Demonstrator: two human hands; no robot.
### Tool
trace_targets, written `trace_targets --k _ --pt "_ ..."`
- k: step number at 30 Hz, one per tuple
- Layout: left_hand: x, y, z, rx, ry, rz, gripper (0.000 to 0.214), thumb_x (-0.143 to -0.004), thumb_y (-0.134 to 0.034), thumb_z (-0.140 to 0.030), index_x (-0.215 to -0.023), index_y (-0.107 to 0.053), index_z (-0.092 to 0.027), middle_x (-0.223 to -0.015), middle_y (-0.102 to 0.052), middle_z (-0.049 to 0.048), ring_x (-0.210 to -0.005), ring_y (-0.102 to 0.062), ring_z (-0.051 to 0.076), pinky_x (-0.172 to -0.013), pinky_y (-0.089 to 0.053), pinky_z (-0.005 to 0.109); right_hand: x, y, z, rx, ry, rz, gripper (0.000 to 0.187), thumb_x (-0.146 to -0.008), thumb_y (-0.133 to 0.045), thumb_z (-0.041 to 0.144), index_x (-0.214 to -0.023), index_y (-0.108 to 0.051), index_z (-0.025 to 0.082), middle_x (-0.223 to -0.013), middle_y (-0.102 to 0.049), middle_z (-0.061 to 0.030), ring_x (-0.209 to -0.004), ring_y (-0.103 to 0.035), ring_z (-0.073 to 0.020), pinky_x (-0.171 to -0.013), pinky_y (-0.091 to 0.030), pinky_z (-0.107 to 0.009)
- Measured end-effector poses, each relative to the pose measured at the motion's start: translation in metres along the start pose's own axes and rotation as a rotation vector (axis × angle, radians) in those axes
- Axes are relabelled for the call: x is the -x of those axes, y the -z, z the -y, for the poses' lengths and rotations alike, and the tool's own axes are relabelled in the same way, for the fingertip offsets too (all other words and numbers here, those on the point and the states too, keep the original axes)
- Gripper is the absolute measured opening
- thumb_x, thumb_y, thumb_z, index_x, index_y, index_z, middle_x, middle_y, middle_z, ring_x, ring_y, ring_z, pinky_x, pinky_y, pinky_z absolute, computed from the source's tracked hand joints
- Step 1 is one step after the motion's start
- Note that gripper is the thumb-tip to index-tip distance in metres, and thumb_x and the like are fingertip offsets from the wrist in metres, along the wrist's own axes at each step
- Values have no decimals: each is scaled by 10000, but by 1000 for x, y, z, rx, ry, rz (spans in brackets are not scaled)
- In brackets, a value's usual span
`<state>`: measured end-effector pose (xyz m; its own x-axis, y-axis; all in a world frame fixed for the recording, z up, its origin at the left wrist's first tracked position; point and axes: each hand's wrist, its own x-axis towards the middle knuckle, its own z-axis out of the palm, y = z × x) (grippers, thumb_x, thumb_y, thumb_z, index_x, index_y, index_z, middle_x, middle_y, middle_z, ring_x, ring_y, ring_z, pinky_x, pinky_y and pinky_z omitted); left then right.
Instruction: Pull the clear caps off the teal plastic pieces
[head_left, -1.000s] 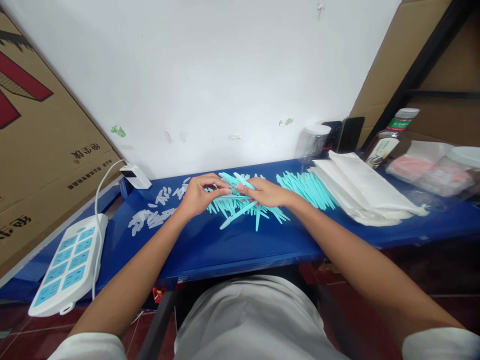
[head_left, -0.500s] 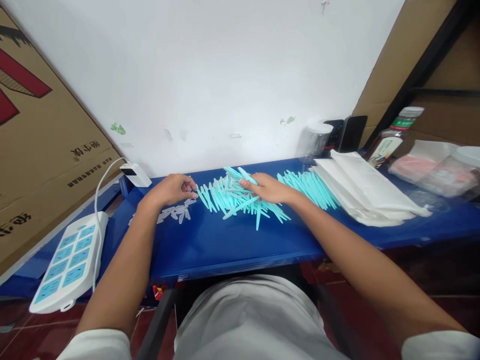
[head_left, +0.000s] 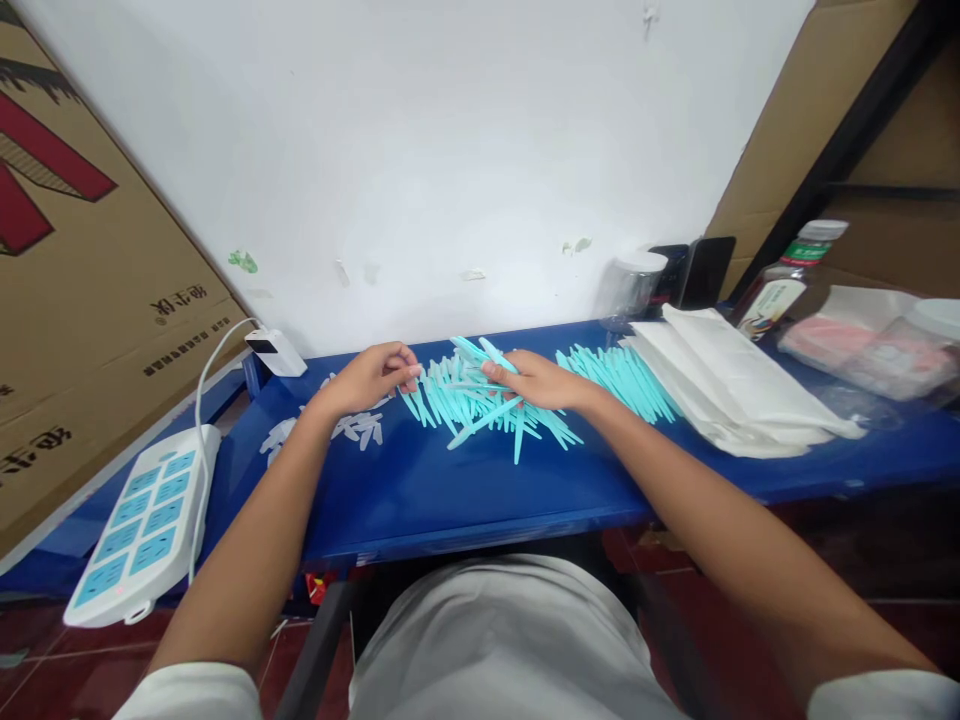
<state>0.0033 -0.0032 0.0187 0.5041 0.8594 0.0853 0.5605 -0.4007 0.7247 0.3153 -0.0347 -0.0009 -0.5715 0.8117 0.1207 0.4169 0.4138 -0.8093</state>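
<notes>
A large cardboard box [head_left: 90, 300] leaning left of the blue table [head_left: 465, 490] carries dark printed Chinese characters, seen upside down and too unclear to read, while the bottle [head_left: 780, 280] at the table's far right has a green-and-white label too small to read.

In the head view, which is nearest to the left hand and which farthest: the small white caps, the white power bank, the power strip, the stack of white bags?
From the left hand:
1. Small white caps, just below and left of it on the blue table.
2. White power bank, farther left by the wall.
3. Power strip, at the left near edge.
4. Stack of white bags, far to the right, past the right hand.
</notes>
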Motion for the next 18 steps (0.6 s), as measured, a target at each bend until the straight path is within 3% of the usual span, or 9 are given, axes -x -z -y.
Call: trace_targets --k 3,7,13,18 --pt "0 -22 -22 225 -59 -6 407 -900 -706 -567 -1002 -671 -174 -745 -699 32 -603 -629 151 -566 -504 266 1 0 3 40 42 -2 648 -975 -366 787 -714 -448 200 -665 -549 -22 -628 -599 -173 -598 -468 -288" --pt "-2 -41 -33 355 -92 -60 430 -863 -773 -524 -1041 -720 -135 -799 -703 49 -613 -630 133 -558 -518 254 3 1 6 103 102 10 640 -1021 -364 711 -676 -497 188 -552 -575 -2 -527 -532 -145 -640 -432 -293" --pt "-6 -44 -24 336 -112 -119 451 -846 -801 -486 -1111 -741 -126 -854 -743 71 -659 -666 145 -623 -557 267 1 2 4 131 105 -25 559 -1014 -447 659 -738 -541 183 -587 -588 10 -523 -531 -138 -598 -396 -276" --pt "-6 -46 -24 284 -110 -191 413 -801 -839 -482 -989 -770 -121 -811 -759 86 -653 -691 172 -611 -559 277 1 2 3 144 99 -19 566 -1005 -472 661 -717 -551 180 -592 -604 0 -525 -539 -142 -607 -405 -283"
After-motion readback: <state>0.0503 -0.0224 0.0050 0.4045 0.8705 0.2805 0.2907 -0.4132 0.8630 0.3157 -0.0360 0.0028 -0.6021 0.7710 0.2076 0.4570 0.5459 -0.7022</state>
